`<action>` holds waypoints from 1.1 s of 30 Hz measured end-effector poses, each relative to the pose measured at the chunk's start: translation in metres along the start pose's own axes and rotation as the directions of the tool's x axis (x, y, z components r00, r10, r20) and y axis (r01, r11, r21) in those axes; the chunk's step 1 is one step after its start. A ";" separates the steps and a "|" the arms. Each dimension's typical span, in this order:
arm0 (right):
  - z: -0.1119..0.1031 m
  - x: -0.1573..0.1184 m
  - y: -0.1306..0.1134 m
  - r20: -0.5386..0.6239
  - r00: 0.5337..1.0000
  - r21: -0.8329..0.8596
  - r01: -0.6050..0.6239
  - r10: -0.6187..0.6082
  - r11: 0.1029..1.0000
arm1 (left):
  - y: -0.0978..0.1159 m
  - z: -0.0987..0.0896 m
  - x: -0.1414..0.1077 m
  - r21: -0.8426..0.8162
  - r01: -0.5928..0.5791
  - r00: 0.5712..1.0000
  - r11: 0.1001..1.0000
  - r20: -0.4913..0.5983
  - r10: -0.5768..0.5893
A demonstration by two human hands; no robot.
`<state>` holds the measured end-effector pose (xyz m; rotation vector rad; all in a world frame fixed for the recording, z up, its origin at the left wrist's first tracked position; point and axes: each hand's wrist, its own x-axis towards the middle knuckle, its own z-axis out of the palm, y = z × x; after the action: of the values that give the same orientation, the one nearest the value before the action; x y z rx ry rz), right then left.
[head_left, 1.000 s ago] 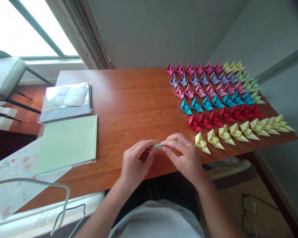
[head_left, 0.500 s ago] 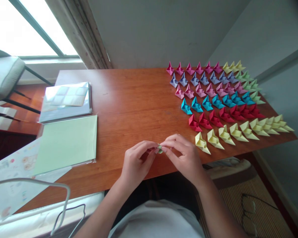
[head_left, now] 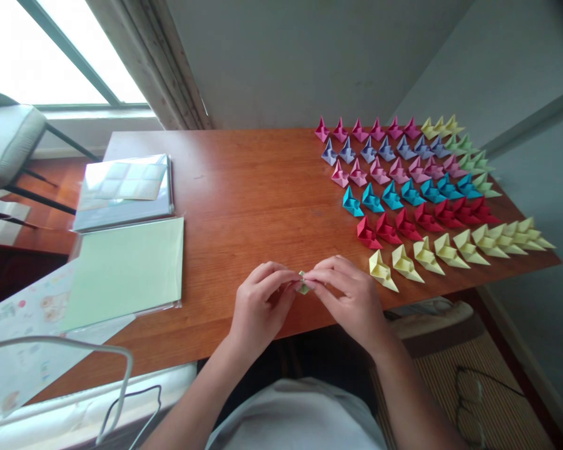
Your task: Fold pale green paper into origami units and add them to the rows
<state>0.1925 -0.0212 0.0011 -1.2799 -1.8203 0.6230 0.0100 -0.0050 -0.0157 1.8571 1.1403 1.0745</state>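
Head view: your left hand (head_left: 263,303) and right hand (head_left: 346,294) meet at the lower centre of the frame, thumb and forefinger of each pinched narrowly on opposite sides of a small pale green folded paper piece (head_left: 303,288). Such a light grip from both sides probably suits something so small, leaving its creases free of the palms. Your fingertips cover much of it, so its full shape and the inner folds cannot be made out. Just beyond your right hand, a row of pale yellow folded paper boats (head_left: 428,256) runs to the right; above it sit red folded paper boats (head_left: 367,234), then bright blue, pink, lilac and magenta rows. Sorting by colour likely makes them easy to tell apart, and the spacing keeps most from touching; towards the right ends they overlap in view, so a count there is unsure. At left, a square pale green paper pack (head_left: 124,272) in clear wrap lies within the left hand's side of the brown wooden table (head_left: 244,187), hiding part of a white printed sheet (head_left: 23,340), which a white curved tube (head_left: 75,342) also crosses before leaving the frame.
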 end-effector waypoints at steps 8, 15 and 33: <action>0.000 0.000 -0.001 -0.028 1.000 -0.004 -0.002 0.002 1.000 | 0.000 -0.002 0.000 -0.067 0.038 0.999 0.997 -0.011 -0.039; -0.003 0.000 -0.001 -0.043 0.999 -0.019 -0.028 0.027 0.999 | 0.003 -0.005 0.003 -0.149 0.111 0.991 0.983 -0.058 -0.121; -0.020 -0.005 0.008 -0.099 0.994 -0.111 -0.048 0.037 0.993 | 0.003 -0.007 0.003 -0.308 0.217 0.959 0.926 -0.108 -0.261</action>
<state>0.2136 -0.0238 0.0044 -1.4035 -1.7734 0.4775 0.0056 -0.0025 -0.0099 1.3873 1.1842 1.1815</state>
